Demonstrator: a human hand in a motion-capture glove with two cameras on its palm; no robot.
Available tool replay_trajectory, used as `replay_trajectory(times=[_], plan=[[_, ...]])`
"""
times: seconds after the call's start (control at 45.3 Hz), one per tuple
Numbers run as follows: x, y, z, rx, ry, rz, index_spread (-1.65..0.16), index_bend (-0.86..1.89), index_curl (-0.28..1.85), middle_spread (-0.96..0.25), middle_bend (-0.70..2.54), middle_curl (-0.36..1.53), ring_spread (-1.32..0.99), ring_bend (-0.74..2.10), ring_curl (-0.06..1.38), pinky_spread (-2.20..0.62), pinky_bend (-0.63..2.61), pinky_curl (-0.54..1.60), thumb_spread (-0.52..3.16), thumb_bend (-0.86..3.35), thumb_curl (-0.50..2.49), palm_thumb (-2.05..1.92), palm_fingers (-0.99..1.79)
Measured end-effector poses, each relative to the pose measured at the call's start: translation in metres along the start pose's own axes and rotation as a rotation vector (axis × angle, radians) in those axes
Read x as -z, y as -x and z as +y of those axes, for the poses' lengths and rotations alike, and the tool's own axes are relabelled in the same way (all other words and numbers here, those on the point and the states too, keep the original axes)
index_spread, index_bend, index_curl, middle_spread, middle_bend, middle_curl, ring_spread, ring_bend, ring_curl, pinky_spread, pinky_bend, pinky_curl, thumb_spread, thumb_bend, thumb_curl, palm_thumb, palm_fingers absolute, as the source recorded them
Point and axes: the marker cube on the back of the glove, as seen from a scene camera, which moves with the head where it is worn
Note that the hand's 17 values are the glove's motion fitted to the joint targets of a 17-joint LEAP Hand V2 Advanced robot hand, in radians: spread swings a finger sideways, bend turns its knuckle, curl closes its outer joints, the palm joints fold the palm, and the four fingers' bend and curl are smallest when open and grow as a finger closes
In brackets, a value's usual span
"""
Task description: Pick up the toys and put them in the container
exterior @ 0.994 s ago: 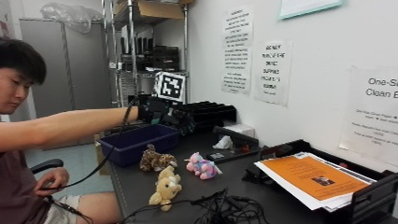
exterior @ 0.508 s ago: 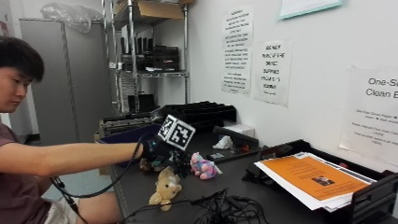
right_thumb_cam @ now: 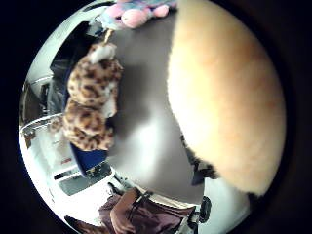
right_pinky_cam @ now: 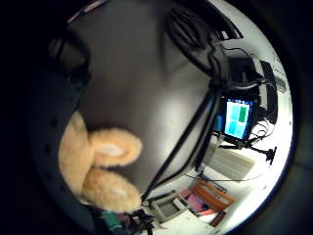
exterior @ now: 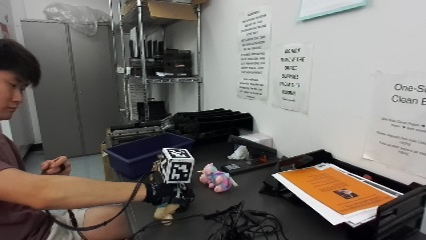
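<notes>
The gloved right hand (exterior: 166, 192) lies on top of the tan plush toy (exterior: 164, 212) near the front edge of the dark table (exterior: 279, 220); whether its fingers are closed around the toy cannot be told. In the thumb side palm view the tan plush toy (right_thumb_cam: 226, 92) fills much of the field, close against the palm; in the little finger side palm view its two ears (right_pinky_cam: 105, 171) show over the table surface (right_pinky_cam: 142, 83). The bare left hand (exterior: 55, 165) is held apart, off the table, curled around a small dark object. A leopard-spotted plush toy (right_thumb_cam: 90, 105) lies just beside the blue container (exterior: 143, 154), which stands toward the far left corner of the table. A pink and purple plush toy (exterior: 216, 178) rests near the middle of the table, apart from the hand. A tangle of black cables (exterior: 243, 225) lies along the front edge. An orange-covered stack of papers (exterior: 336, 190) sits in a black tray (exterior: 393, 212) at the right edge.
</notes>
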Motion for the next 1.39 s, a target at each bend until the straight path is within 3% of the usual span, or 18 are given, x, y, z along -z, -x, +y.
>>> replay_trajectory(times=[0.088,0.265,0.53,0.839,1.016,1.237,1.391], plan=[[0.003,0.002,0.0,0.012,0.053,0.017,-0.22,0.21,0.2,-0.15,0.69,0.45,-0.28,1.17,0.37,-0.27,0.89,0.29,1.26,0.15,0.29,0.39,0.94],[0.042,0.023,0.011,0.081,0.163,0.177,-0.28,0.34,0.27,-0.23,0.81,0.53,-0.32,1.17,0.42,-0.36,0.87,0.33,0.98,0.22,0.44,0.63,1.11],[0.161,0.067,0.034,0.151,0.009,0.071,-0.34,0.63,0.43,-0.24,1.03,0.65,-0.34,1.22,0.47,-0.4,0.82,0.35,0.66,0.17,0.57,0.64,1.19],[0.278,0.172,0.044,0.266,-0.164,0.137,-0.38,0.71,0.57,-0.23,1.09,0.7,-0.34,1.28,0.51,-0.41,0.87,0.39,0.48,0.15,0.7,0.66,1.11],[0.286,0.266,0.041,0.386,-0.176,0.172,-0.39,0.7,0.64,-0.23,1.11,0.72,-0.33,1.29,0.53,-0.41,0.88,0.41,0.42,0.13,0.76,0.66,1.09],[0.258,0.393,0.038,0.586,-0.132,0.098,-0.41,0.67,0.73,-0.23,1.11,0.73,-0.33,1.29,0.54,-0.41,0.89,0.42,0.37,0.12,0.83,0.67,1.07],[0.243,0.435,0.037,0.629,-0.158,0.163,-0.42,0.62,0.8,-0.23,1.11,0.74,-0.33,1.29,0.55,-0.41,0.9,0.42,0.35,0.1,0.87,0.67,1.06]])
